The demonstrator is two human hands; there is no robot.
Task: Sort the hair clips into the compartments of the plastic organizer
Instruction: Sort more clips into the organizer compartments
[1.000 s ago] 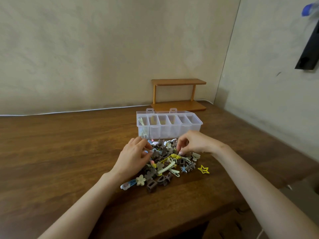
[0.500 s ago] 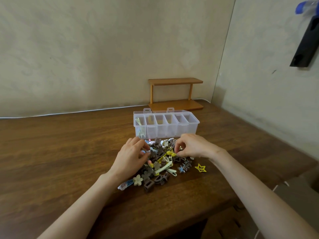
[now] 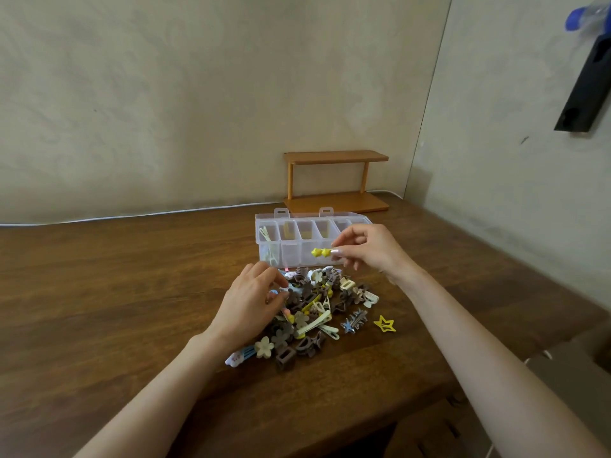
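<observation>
Right hand (image 3: 370, 250) pinches a yellow star clip (image 3: 320, 252) by one end, in front of the organizer (image 3: 291, 259). It looks like light, stiff, slick plastic, so a firm end pinch suits. Left hand (image 3: 251, 304) rests on the clip pile (image 3: 317, 312) on the bench (image 3: 132, 292), fingers (image 3: 264, 275) curled. Cannot tell if it grips anything.

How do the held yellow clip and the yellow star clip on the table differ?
The held yellow clip is pinched in the right hand, raised before the organizer; the star clip lies flat on the table beside the pile. The held clip is small solid lumps in a row; the star clip is one open outline. Both are yellow.
</observation>
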